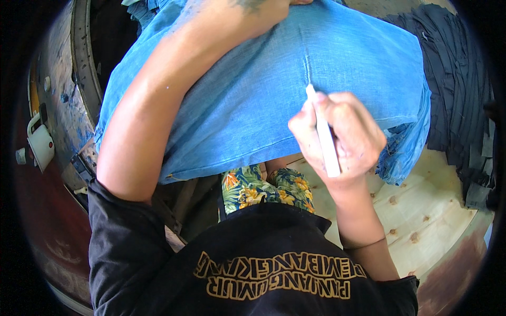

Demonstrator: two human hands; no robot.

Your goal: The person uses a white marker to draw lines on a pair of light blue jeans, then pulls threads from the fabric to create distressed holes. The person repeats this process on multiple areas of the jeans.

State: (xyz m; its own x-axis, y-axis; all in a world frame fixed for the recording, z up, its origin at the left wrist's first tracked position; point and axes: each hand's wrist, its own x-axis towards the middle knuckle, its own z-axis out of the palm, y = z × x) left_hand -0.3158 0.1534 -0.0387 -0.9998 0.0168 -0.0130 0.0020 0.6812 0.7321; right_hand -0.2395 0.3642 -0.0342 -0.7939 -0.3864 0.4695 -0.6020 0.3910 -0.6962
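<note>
- So the right hand [352,136] had its fingers clamped around a slim white stick [327,150], held pretty much like a pen, thumb up near the tip.
- That tip was right on the blue denim cloth [232,113], at the near end of a pale ridge-like line [307,67].
- The denim itself was spread out in front of the person, hanging above the floral shorts [247,190], with a few soft folds on the left side.
- Left hand [255,13] was lying on the far part of the denim, bluish smudges on the back of it. The top edge cut the fingers off, so I honestly couldn't tell if they were apart or together.
- Crumpled blue fabric [399,160] hung just beside the denim's right end.
- Further right: a heap of dark cloth strips [445,68], next to a pale knotty wood board [419,210].
- Far left, well apart from everything, was a white mug [41,145].
</note>
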